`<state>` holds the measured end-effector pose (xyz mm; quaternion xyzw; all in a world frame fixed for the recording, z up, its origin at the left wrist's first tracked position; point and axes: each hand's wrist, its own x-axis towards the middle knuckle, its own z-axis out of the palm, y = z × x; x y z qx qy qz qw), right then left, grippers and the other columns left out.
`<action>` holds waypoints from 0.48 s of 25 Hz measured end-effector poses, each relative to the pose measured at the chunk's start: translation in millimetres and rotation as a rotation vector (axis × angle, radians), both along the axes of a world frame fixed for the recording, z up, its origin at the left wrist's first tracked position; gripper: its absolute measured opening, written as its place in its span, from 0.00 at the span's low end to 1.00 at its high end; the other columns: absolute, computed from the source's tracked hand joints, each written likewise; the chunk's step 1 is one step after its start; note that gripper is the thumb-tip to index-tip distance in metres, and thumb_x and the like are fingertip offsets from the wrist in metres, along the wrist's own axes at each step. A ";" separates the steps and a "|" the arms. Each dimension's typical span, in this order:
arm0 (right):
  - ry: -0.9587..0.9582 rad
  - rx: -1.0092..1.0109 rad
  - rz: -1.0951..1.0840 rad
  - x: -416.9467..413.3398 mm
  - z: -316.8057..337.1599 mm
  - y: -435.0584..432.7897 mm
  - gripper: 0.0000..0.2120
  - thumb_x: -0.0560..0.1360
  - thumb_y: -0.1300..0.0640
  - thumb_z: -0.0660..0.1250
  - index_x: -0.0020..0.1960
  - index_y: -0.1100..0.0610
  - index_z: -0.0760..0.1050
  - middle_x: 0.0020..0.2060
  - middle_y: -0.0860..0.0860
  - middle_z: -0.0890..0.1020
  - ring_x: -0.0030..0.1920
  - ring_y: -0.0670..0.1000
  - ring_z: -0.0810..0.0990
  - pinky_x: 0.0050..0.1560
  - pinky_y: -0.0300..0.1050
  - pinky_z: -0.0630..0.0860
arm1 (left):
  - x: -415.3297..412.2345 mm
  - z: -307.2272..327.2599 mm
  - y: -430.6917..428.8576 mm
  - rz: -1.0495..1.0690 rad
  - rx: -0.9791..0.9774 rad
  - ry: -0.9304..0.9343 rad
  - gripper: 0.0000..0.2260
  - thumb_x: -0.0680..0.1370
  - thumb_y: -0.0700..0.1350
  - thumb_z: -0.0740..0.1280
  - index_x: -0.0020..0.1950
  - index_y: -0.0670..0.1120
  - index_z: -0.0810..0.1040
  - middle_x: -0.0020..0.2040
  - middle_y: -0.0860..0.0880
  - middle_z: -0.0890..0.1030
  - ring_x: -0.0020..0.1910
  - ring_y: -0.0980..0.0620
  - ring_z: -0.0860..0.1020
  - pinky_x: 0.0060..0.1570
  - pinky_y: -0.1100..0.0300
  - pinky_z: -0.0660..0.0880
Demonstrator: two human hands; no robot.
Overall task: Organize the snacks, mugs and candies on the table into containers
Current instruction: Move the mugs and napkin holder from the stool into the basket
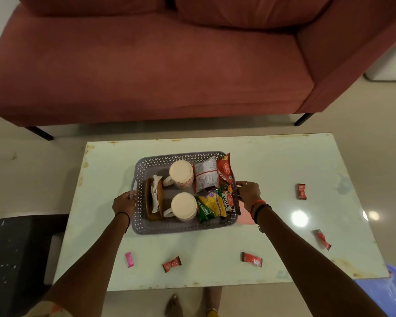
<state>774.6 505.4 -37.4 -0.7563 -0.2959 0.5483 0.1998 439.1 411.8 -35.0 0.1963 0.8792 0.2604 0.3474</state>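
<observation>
**Both hands on the basket: keep it level, then gather the loose candies**

The grey perforated basket (183,227) sits in the middle of the pale surface (272,170), already loaded: two cream mugs (181,173) upside down in the middle, a brown holder with napkins (154,197) at its left, and snack packets (212,205) stacked along its right side. Five candies lie loose on the surface: a pink one (129,259) and a red one (171,264) near left, another red (252,259) near centre, and two more (301,191) toward the right edge.

The step looks like shifting or lifting the basket. Done well, both sides should rise together and stay level, since the packets lean above the right rim and the mugs could slide. Setting it closer to the scattered candies would shorten the reaches that remain.

The left hand (124,203) has its fingers curled around the left handle loop. The right hand (248,194) grips the right rim, fingers hooked over it beside the packets; whether they also pinch a wrapper cannot be told. Both arms reach forward nearly straight, angled inward, wrists low over the surface.
</observation>
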 end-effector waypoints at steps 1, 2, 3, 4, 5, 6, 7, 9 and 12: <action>-0.007 -0.003 -0.007 1.1 -2.1 2.3 0.14 0.74 0.71 0.57 0.52 0.65 0.80 0.47 0.63 0.83 0.44 0.58 0.81 0.55 0.60 0.80 | 1.1 -3.2 2.6 -0.011 -0.007 0.006 0.12 0.75 0.36 0.63 0.56 0.40 0.81 0.56 0.37 0.82 0.55 0.38 0.79 0.59 0.47 0.75; -0.009 -0.005 -0.015 2.2 -4.3 4.1 0.15 0.74 0.71 0.57 0.51 0.65 0.80 0.47 0.63 0.83 0.44 0.58 0.81 0.55 0.60 0.80 | 2.1 -6.1 5.4 -0.017 -0.011 0.009 0.12 0.75 0.35 0.63 0.56 0.40 0.81 0.56 0.37 0.81 0.55 0.38 0.79 0.59 0.46 0.75; -0.009 -0.009 -0.022 3.4 -6.1 4.7 0.15 0.74 0.72 0.57 0.52 0.65 0.80 0.47 0.63 0.83 0.44 0.58 0.81 0.55 0.59 0.80 | 2.9 -8.2 7.9 -0.021 -0.012 0.011 0.12 0.75 0.35 0.63 0.56 0.40 0.81 0.56 0.37 0.81 0.55 0.38 0.79 0.59 0.46 0.75; -0.009 -0.015 -0.030 4.5 -7.8 4.8 0.15 0.74 0.72 0.56 0.52 0.65 0.80 0.46 0.63 0.83 0.44 0.58 0.80 0.55 0.59 0.80 | 3.8 -9.9 10.1 -0.023 -0.009 0.010 0.11 0.75 0.36 0.64 0.56 0.40 0.81 0.56 0.37 0.82 0.55 0.38 0.79 0.59 0.46 0.75; -0.008 -0.018 -0.038 5.7 -9.0 5.1 0.15 0.74 0.72 0.56 0.53 0.66 0.79 0.45 0.62 0.82 0.44 0.58 0.80 0.55 0.58 0.80 | 4.7 -11.7 12.4 -0.019 0.000 0.006 0.11 0.75 0.36 0.64 0.56 0.40 0.81 0.55 0.37 0.82 0.55 0.38 0.79 0.59 0.46 0.75; -0.005 -0.018 -0.044 6.9 -10.7 5.6 0.15 0.74 0.72 0.56 0.53 0.66 0.79 0.45 0.61 0.82 0.44 0.58 0.80 0.55 0.57 0.80 | 5.2 -13.6 14.0 -0.013 0.011 0.000 0.11 0.75 0.36 0.65 0.56 0.40 0.81 0.55 0.37 0.82 0.55 0.38 0.79 0.59 0.46 0.76; -0.004 -0.014 -0.044 8.0 -11.6 6.1 0.15 0.74 0.72 0.57 0.53 0.66 0.79 0.44 0.61 0.82 0.43 0.58 0.80 0.55 0.57 0.80 | 5.4 -14.8 14.8 -0.013 0.019 -0.001 0.11 0.75 0.36 0.65 0.55 0.39 0.81 0.55 0.37 0.82 0.55 0.38 0.79 0.59 0.46 0.76; -0.004 -0.004 -0.032 9.2 -11.9 6.6 0.15 0.74 0.72 0.57 0.54 0.66 0.79 0.44 0.61 0.82 0.44 0.58 0.80 0.55 0.57 0.80 | 4.5 -15.2 14.9 -0.046 0.021 0.016 0.10 0.75 0.37 0.65 0.55 0.40 0.81 0.54 0.37 0.82 0.54 0.39 0.79 0.58 0.47 0.76; 0.022 0.008 -0.013 10.0 -9.6 5.6 0.13 0.75 0.72 0.59 0.55 0.67 0.78 0.45 0.61 0.81 0.44 0.58 0.79 0.51 0.56 0.80 | 3.2 -16.0 14.0 -0.098 0.017 0.012 0.11 0.76 0.39 0.64 0.57 0.40 0.80 0.56 0.37 0.82 0.55 0.38 0.79 0.59 0.46 0.75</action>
